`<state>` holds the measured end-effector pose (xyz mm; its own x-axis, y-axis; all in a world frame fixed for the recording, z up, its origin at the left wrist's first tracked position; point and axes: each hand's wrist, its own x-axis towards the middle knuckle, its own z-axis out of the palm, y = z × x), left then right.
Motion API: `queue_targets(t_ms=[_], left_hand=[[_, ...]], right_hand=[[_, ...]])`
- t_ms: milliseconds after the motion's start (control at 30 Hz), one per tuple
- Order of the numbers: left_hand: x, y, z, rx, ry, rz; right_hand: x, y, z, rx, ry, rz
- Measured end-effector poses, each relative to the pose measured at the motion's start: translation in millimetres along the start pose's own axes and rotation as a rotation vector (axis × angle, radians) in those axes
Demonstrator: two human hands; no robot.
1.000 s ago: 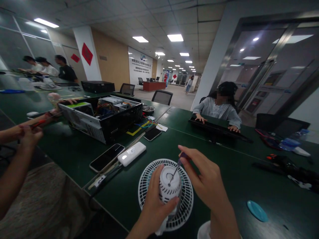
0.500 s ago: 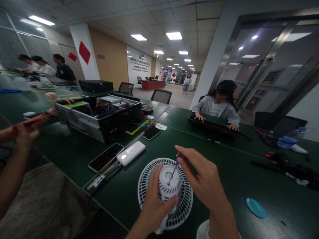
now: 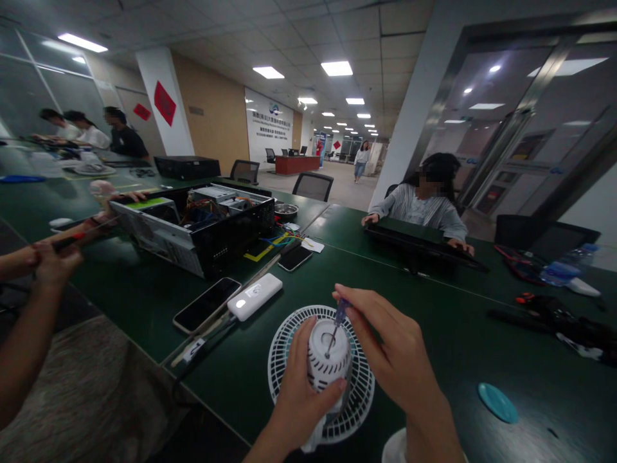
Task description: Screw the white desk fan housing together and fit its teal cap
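A small white fan lies face down on the green table, its round slatted grille (image 3: 280, 360) spread beneath the motor housing (image 3: 321, 370). Around that housing my left hand (image 3: 301, 392) is wrapped, thumb on the near side and fingers on the far left. My right hand (image 3: 385, 334) pinches the purple translucent handle of a screwdriver (image 3: 342, 311) between thumb and fingers. The thin metal shaft slants down to the top of the housing, where its tip meets a small dark spot. Whether a screw sits there is too small to tell.
Left of the fan lie a white power bank (image 3: 254, 297) with a cable and a phone (image 3: 207, 305); another phone (image 3: 295, 258) is farther back. A co-worker's hands touch an open computer case (image 3: 193, 231). Opposite, a person holds a black monitor (image 3: 419, 247). A teal disc (image 3: 497, 402) lies right.
My right hand's fingers have shifted slightly on the screwdriver handle, while its tip stays on the housing. My left hand keeps its grip. The person opposite has moved both hands to the monitor's edges.
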<state>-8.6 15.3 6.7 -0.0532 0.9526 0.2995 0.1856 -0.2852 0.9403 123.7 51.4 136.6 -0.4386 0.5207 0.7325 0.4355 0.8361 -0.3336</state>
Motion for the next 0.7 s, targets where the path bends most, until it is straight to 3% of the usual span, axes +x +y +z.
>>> queue_targets(t_ms=[267, 500, 700], left_hand=[[-1.3, -0.3, 0.5, 0.011, 0.015, -0.005], [0.5, 1.5, 0.1, 0.03, -0.003, 0.025], [0.0, -0.2, 1.6, -0.008, 0.039, 0.001]], right_hand=[[3.6, -6.4, 4.6, -0.075, 0.093, -0.011], [1.3, -8.3, 3.9, -0.034, 0.059, -0.028], [2.0, -6.3, 5.2, -0.125, 0.122, -0.002]])
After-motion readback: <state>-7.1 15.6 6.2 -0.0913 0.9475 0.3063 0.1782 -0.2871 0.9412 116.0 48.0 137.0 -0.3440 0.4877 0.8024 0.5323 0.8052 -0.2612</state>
